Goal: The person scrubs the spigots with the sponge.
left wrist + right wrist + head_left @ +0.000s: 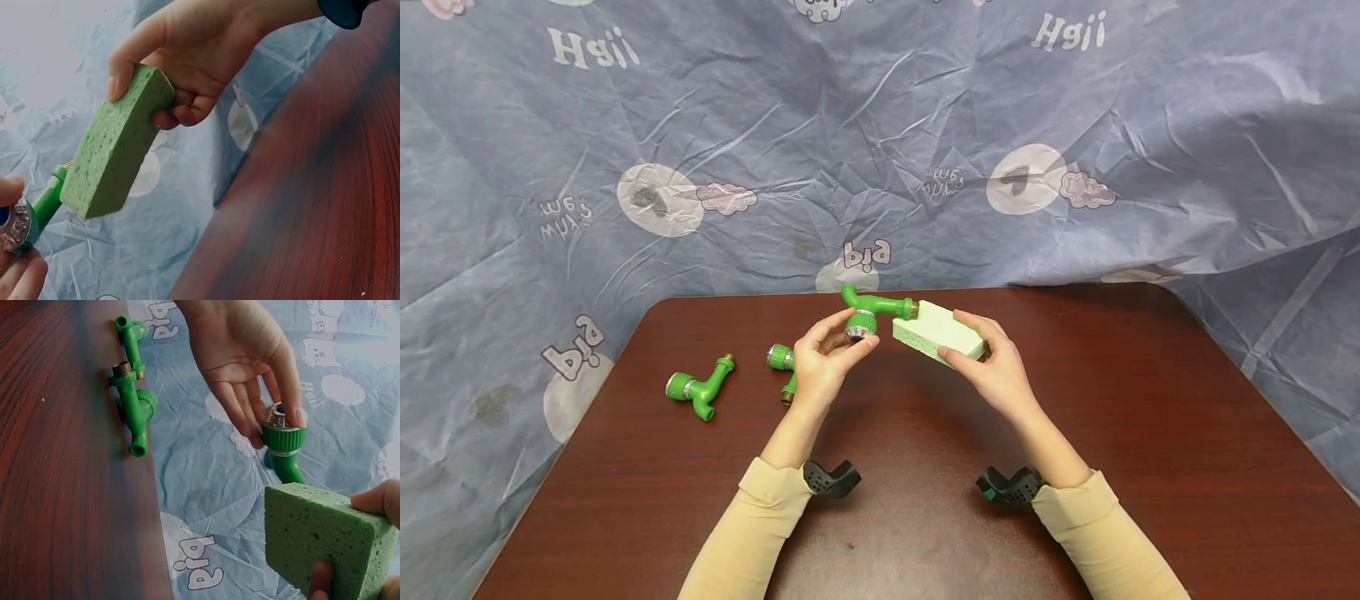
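My left hand (824,357) pinches a green plastic tap (880,305) by its ribbed knob, holding it above the table. The tap's brass threaded end points right, towards a pale green sponge (934,332). My right hand (997,367) grips that sponge between thumb and fingers at its right end. In the left wrist view the sponge (112,150) slants down to the tap's threaded end, its near corner at or very close to it. The right wrist view shows the tap's knob (284,434) between the left thumb and fingers, with part of the tap hidden behind the sponge.
Two more green taps lie on the dark red-brown table (1112,400): one at the left (700,388), another tap (781,358) partly hidden behind my left hand. A blue-grey printed sheet (880,125) hangs behind the table. Black bands with camera mounts (832,480) sit on both wrists.
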A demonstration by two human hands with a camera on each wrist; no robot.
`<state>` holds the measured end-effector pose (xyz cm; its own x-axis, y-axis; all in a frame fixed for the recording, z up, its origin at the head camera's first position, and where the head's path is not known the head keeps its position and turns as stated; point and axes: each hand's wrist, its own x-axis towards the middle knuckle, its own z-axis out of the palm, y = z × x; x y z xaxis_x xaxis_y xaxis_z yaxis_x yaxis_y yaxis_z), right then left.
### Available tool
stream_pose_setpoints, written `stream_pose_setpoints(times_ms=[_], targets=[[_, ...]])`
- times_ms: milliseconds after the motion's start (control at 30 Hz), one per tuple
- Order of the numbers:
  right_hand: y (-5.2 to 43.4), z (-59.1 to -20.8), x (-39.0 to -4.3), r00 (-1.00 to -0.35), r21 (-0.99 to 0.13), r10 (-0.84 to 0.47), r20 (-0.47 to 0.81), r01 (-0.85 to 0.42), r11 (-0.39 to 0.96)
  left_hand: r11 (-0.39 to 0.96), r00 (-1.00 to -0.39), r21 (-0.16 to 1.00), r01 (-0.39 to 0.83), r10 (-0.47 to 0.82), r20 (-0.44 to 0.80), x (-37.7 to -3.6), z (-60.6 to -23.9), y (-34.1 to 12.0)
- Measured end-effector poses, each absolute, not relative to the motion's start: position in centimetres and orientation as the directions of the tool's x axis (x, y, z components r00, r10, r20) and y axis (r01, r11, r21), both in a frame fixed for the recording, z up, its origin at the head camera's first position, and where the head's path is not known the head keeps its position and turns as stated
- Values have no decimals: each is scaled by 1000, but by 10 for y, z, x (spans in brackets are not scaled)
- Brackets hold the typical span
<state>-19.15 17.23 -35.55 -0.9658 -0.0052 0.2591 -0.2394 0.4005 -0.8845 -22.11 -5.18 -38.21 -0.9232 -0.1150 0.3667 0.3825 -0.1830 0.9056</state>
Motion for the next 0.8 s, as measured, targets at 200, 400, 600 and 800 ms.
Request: stream_pose_setpoints(times_ms=[200, 400, 600, 800], targets=[[164, -335, -178, -947, -888, -9, 322, -305, 345, -168, -933, 923, 347, -167, 320, -222, -382, -53], [177, -358, -193, -909, -897, -121, 400, -415, 150, -224, -931, 915, 336, -224, 288, -222, -380, -51], [181, -362, -195, -832, -861, -232, 504, -504, -65, -314, -944, 895, 316, -203, 261, -221, -379, -50], [180, -363, -195, -746, -806, -322, 583, -580, -116, -316, -937, 884, 345, -170, 305, -219, -379, -47]])
